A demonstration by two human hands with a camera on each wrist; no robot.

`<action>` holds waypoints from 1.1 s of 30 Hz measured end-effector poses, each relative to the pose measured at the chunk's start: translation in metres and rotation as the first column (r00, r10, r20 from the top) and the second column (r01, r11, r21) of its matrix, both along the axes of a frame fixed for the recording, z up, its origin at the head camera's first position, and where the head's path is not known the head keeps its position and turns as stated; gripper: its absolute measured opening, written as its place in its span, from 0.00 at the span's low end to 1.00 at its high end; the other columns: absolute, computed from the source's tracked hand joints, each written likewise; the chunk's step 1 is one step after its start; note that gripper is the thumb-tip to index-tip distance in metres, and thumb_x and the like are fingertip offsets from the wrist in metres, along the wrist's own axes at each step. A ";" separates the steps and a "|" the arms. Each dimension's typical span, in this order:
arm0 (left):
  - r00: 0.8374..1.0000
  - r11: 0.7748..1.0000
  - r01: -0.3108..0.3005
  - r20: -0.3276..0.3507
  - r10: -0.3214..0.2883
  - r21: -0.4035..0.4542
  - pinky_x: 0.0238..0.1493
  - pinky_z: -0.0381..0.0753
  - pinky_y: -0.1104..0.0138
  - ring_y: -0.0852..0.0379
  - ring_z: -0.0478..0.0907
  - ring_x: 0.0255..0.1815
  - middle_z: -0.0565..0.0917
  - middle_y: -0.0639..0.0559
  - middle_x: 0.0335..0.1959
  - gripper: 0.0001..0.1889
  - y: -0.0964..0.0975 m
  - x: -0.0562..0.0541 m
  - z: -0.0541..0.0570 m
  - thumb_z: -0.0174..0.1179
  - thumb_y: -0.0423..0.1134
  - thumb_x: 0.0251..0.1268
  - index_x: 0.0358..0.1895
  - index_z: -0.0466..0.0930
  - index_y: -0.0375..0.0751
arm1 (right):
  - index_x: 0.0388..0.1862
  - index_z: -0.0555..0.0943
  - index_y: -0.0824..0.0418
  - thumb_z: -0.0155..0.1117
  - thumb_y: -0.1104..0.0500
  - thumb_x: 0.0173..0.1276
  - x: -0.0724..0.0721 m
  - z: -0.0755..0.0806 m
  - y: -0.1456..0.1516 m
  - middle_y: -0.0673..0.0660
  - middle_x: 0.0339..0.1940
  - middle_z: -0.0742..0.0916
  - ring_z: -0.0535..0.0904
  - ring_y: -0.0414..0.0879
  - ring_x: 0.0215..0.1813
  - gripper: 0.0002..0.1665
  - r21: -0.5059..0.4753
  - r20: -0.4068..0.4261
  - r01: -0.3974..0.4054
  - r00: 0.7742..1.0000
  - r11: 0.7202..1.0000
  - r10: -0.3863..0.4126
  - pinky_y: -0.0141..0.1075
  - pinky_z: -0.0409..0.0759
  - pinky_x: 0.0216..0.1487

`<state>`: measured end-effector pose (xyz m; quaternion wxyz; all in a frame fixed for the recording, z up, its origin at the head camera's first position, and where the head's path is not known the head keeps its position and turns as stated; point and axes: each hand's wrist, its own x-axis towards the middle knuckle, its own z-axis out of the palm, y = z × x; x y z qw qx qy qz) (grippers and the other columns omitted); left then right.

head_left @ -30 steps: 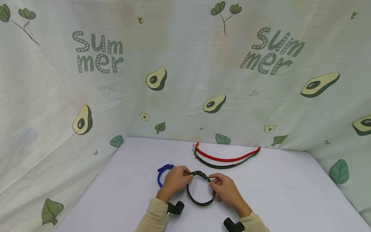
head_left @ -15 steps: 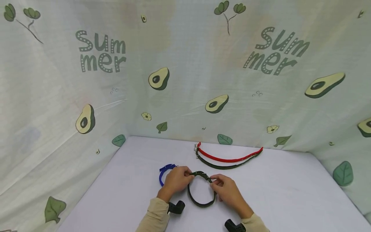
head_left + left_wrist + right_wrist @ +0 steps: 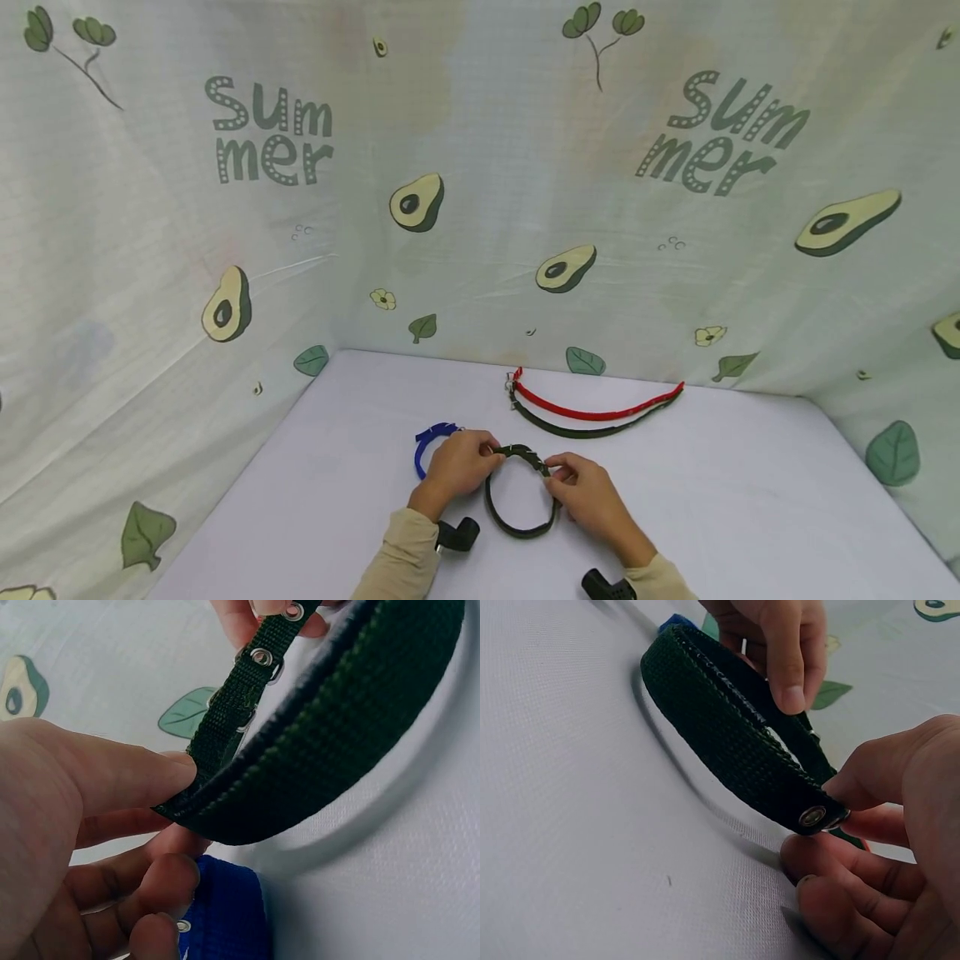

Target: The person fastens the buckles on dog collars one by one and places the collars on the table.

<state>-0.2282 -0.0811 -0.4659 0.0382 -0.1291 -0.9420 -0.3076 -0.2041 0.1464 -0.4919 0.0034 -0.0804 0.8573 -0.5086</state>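
A dark green webbing collar [image 3: 519, 533] with metal eyelets and a buckle is closed into a loop over the white table. My left hand [image 3: 459, 463] pinches it at its upper left, thumb on top of the webbing [image 3: 300, 765] in the left wrist view. On the opposite side my right hand [image 3: 591, 493] pinches the strap beside an eyelet, as the right wrist view of the collar [image 3: 727, 735] shows. Just beyond my left hand lies a blue collar [image 3: 419, 460], also looped and partly covered by that hand; its blue webbing [image 3: 232, 915] appears below my left fingers.
Toward the back of the white table [image 3: 735, 500] a red strap [image 3: 585, 414] and a dark green strap [image 3: 573, 433] lie in long curves, nearly touching at both ends. Printed cloth [image 3: 480, 167] hangs behind the table and along its sides.
The head view has shifted slightly, so the whole scene sits a little further right. Both hands keep their hold on the green collar with hardly any visible movement.
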 end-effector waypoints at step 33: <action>0.999 0.999 0.046 -0.013 -0.046 0.028 0.34 0.74 0.66 0.63 0.73 0.32 0.79 0.59 0.30 0.09 0.000 -0.006 -0.010 0.71 0.40 0.61 0.43 0.88 0.42 | 0.43 0.86 0.59 0.72 0.60 0.60 0.000 0.001 -0.001 0.47 0.26 0.83 0.76 0.38 0.24 0.11 0.060 -0.069 0.034 0.997 0.998 -0.030 0.32 0.74 0.26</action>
